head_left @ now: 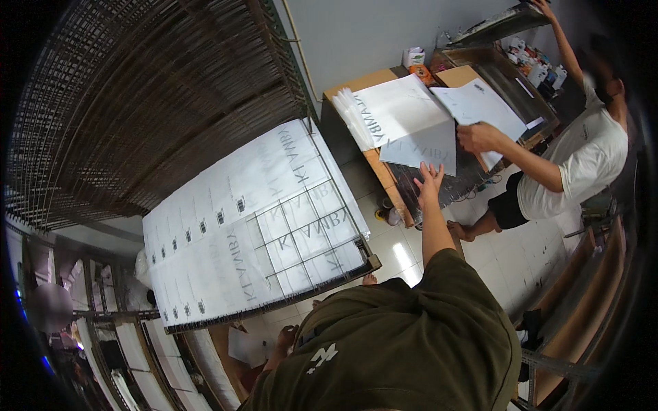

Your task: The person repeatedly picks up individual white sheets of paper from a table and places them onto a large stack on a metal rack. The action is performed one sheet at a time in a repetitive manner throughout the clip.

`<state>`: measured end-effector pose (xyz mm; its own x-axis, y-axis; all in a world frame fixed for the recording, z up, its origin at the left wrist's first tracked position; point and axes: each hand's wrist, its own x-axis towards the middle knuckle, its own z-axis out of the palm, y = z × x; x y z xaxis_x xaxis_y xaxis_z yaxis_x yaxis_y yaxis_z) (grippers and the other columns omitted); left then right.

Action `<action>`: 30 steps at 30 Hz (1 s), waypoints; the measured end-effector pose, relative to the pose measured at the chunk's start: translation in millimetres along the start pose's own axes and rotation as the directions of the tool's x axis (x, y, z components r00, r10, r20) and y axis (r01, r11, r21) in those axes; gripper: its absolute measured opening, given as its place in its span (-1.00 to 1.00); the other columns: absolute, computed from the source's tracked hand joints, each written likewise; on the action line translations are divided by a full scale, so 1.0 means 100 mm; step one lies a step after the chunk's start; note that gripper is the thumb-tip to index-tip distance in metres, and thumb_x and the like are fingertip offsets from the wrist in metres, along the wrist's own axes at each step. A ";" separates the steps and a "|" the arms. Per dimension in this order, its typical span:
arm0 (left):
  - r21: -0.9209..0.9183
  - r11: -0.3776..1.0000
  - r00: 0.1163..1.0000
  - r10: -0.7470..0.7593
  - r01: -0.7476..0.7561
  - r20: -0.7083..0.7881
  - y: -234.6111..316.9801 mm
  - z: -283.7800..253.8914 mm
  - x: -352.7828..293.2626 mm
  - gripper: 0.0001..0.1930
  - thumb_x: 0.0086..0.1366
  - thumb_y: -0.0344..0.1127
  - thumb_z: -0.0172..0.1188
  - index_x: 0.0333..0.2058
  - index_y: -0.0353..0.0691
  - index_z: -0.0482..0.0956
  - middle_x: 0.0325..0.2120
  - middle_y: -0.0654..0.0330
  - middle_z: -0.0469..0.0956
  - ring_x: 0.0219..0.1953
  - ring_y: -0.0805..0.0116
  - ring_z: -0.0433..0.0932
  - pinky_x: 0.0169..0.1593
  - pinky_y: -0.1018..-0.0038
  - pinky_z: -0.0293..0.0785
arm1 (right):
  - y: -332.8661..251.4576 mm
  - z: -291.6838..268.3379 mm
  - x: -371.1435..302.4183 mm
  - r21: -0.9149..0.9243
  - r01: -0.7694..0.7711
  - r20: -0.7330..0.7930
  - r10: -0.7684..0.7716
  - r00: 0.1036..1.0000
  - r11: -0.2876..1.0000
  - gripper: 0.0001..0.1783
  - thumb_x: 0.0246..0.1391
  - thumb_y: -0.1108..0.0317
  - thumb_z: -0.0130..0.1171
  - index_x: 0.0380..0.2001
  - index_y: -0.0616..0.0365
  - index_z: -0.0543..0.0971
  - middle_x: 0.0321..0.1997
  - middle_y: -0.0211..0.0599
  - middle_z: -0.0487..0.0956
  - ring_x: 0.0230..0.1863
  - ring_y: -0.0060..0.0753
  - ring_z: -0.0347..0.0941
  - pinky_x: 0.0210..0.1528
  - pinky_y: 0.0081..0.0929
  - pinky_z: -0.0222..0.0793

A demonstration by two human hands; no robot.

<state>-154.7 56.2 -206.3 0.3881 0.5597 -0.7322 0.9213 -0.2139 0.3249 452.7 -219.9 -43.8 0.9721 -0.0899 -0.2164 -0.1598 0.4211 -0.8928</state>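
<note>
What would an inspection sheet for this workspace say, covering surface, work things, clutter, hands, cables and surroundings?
Surface: dark table with wooden edge, partly covered.
Work things: printed sheets on the table, more on a wire rack.
Clutter: small boxes and bottles beyond the sheets.
Hands: right hand open near a sheet's lower edge, contact unclear; left hand low, grip unclear.
Cables: pale wall line, cable or pipe unclear.
Surroundings: co-worker beside the table; tiled floor.
</note>
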 end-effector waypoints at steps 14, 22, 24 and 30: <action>-0.224 0.974 1.000 0.017 -0.020 -0.018 -0.92 -0.06 0.23 -0.32 0.08 0.28 0.05 -0.04 -0.20 0.44 -0.15 -0.13 0.48 -0.03 -0.06 0.42 0.02 0.20 0.33 | 0.97 0.83 -0.47 0.381 -0.109 -0.496 0.302 0.814 0.918 -0.42 0.02 0.26 0.00 0.08 0.34 0.18 0.06 -0.03 0.34 0.01 -0.21 0.36 0.05 -0.42 0.31; -0.102 0.991 0.996 0.082 -0.086 -0.046 -1.58 0.09 0.34 -0.30 0.07 0.32 0.03 -0.08 -0.22 0.45 -0.16 -0.14 0.49 -0.05 -0.07 0.43 -0.01 0.18 0.35 | -0.20 1.57 -1.66 0.015 0.371 -0.343 -0.344 0.874 0.929 -0.30 -0.07 0.63 -0.05 0.16 0.16 -0.04 0.15 -0.01 0.21 0.07 -0.13 0.28 0.05 -0.19 0.32; -0.173 0.984 0.994 0.034 -0.051 -0.101 -1.43 -0.06 0.27 -0.29 0.06 0.31 0.05 -0.08 -0.25 0.45 -0.19 -0.15 0.50 -0.08 -0.08 0.45 -0.04 0.17 0.37 | -0.57 1.72 -1.87 0.032 0.367 -0.117 -0.361 0.925 0.930 -0.40 -0.04 0.62 -0.04 0.08 0.13 0.06 0.04 -0.17 0.29 -0.01 -0.26 0.33 -0.10 -0.31 0.43; -0.259 0.961 0.989 0.058 -0.092 -0.137 -1.41 -0.50 0.13 -0.30 0.04 0.28 0.10 -0.12 -0.29 0.47 -0.30 -0.15 0.53 -0.14 -0.05 0.49 -0.07 0.21 0.40 | -1.00 2.32 -1.84 -0.246 0.570 0.490 -0.407 0.771 0.784 -0.36 -0.08 0.58 0.05 0.15 0.26 0.18 -0.02 -0.13 0.38 -0.17 -0.44 0.38 -0.20 -0.57 0.33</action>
<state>-281.3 133.4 -231.8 0.4335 0.6511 -0.6231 0.8435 -0.0497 0.5349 329.7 -36.1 176.3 0.8984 0.2022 0.3899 0.3867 0.0565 -0.9205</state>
